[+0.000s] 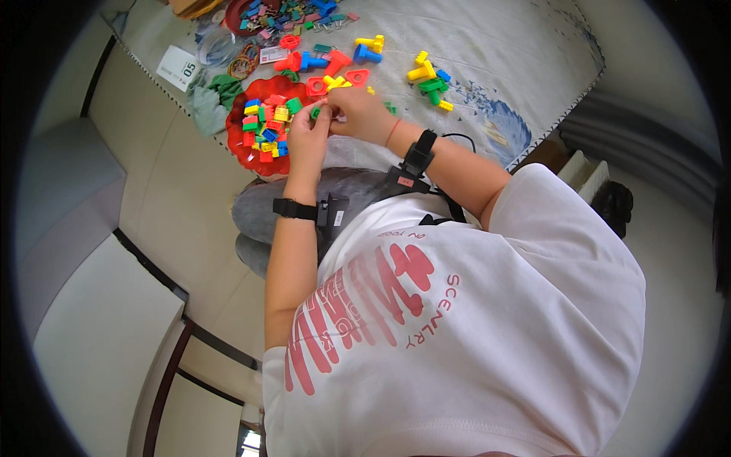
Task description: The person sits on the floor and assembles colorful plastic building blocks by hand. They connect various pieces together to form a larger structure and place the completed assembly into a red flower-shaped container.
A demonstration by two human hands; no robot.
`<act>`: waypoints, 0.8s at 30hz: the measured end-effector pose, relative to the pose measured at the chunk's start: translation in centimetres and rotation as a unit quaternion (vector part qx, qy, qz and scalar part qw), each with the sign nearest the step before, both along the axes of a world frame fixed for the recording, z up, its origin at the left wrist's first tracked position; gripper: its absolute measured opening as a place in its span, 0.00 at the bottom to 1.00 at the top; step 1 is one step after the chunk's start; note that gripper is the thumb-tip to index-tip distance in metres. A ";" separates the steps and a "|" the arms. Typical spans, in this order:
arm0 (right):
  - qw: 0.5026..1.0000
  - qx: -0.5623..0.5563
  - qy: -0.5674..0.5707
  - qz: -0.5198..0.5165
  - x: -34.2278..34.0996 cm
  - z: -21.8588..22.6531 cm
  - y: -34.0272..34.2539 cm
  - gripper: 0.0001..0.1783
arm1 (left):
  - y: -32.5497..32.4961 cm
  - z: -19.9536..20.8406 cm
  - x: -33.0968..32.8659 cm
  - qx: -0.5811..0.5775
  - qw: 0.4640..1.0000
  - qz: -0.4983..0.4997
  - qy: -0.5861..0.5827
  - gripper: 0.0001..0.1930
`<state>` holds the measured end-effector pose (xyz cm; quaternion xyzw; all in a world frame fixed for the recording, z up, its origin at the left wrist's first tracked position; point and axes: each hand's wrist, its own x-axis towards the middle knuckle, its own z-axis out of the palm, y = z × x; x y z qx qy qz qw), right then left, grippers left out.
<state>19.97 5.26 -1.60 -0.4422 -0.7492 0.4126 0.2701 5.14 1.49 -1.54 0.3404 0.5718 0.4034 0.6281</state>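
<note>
My left hand (304, 141) and my right hand (362, 116) meet at the table's near edge, fingertips pinched close together. A small green plastic piece (315, 113) shows at the left fingertips; its exact shape is mostly covered. What the right fingers pinch is hidden. Left of my hands, a red scalloped bowl (235, 148) holds toy building blocks (270, 126) in red, yellow, blue and green. Just beyond my hands lie red plastic nuts (358, 77), a yellow toy piece (335, 81), a red toy bolt (337, 62) and a blue toy bolt (313, 62).
Farther off are a yellow bolt (370, 43) and another blue bolt (367, 55). To the right, yellow and green toy pieces (433, 89) lie together. Colourful binder clips (278, 17), rubber bands (244, 61), green cloth (225, 89) and a white card (177, 67) occupy the far left.
</note>
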 end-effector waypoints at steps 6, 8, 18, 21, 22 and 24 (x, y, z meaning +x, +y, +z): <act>0.988 0.134 -0.053 -0.059 4.1 -1.0 2.3 0.16 | 0.0 -0.1 0.4 0.002 0.999 0.040 0.001 0.15; 0.939 0.149 -0.216 -0.221 7.9 -3.7 4.6 0.20 | 0.1 0.7 0.6 0.012 0.998 0.054 0.020 0.15; 0.945 -0.036 -0.233 -0.227 10.8 -10.1 7.2 0.24 | -0.4 1.0 -1.1 0.047 0.998 0.049 -0.002 0.14; 0.981 -0.071 -0.068 -0.167 6.6 -5.9 5.5 0.20 | -0.5 2.0 -1.8 0.004 0.995 0.084 -0.050 0.15; 0.986 -0.074 0.000 -0.148 5.4 -5.4 5.1 0.18 | -0.5 2.2 -1.9 -0.008 0.992 0.099 -0.072 0.15; 0.981 -0.132 0.141 -0.017 3.6 -6.1 4.0 0.17 | -0.4 2.3 -2.1 -0.021 0.989 0.116 -0.089 0.15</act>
